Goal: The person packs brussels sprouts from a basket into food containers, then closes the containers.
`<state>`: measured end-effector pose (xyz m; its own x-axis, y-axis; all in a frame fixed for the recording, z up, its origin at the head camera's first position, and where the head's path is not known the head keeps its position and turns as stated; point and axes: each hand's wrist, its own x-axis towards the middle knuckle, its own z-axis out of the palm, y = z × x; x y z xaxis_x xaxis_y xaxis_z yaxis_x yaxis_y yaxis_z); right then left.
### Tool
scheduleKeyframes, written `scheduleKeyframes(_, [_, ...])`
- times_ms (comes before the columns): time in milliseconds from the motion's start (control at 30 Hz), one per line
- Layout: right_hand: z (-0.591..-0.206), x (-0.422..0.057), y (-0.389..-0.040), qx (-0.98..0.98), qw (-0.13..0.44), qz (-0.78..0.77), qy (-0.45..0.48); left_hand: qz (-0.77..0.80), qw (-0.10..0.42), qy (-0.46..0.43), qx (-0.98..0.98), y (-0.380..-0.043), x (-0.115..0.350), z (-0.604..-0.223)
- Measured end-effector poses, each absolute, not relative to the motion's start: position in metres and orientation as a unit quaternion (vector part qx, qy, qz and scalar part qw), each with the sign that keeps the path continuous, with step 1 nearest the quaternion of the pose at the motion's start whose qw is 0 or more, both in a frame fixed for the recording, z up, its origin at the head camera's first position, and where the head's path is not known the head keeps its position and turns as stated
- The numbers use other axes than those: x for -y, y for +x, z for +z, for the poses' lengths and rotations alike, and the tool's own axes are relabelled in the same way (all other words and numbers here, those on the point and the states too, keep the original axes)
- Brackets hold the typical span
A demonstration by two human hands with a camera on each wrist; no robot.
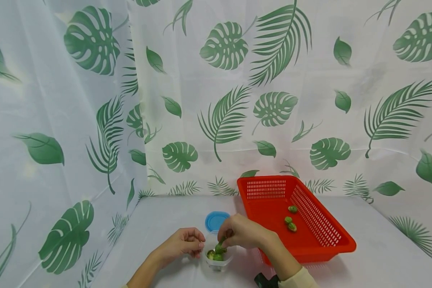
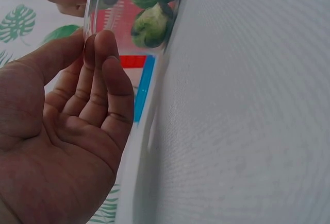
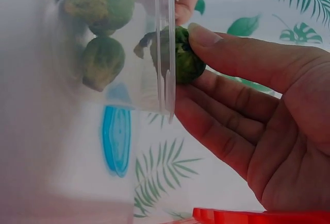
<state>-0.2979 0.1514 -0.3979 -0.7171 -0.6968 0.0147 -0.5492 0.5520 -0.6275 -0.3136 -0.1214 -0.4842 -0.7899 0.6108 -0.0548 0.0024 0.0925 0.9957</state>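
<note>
In the head view a small clear plastic container [image 1: 217, 264] stands on the table with several Brussels sprouts [image 1: 218, 257] in it. My left hand [image 1: 188, 243] is at its left side, thumb and fingertips pinching at the rim in the left wrist view. My right hand [image 1: 243, 232] reaches over the opening from the right. Between thumb and fingers it pinches a Brussels sprout [image 3: 186, 59], which is right at the rim in the right wrist view. Other sprouts [image 3: 104, 62] show through the container's wall.
A red plastic basket [image 1: 327, 256] stands to the right, with a few sprouts [image 1: 291, 227] on its floor. Behind the container lies a blue lid [image 1: 217, 221]. A dark object [image 1: 264, 280] is by the right sleeve. Leaf-patterned curtains [image 1: 216, 80] hang around the table.
</note>
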Motion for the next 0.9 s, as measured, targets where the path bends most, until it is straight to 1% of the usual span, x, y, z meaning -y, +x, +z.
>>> scheduleKeyframes(500, [-0.4021, -0.147, -0.2964, -0.885, 0.125, -0.277, -0.353, 0.635, 0.234, 0.221, -0.702, -0.3134, 0.1212, -0.4844])
scheduleKeyframes(900, [-0.4032, -0.1441, -0.2931, -0.893, 0.116, -0.248, -0.358, 0.633, 0.235, 0.226, -0.703, -0.3142, 0.1211, -0.4847])
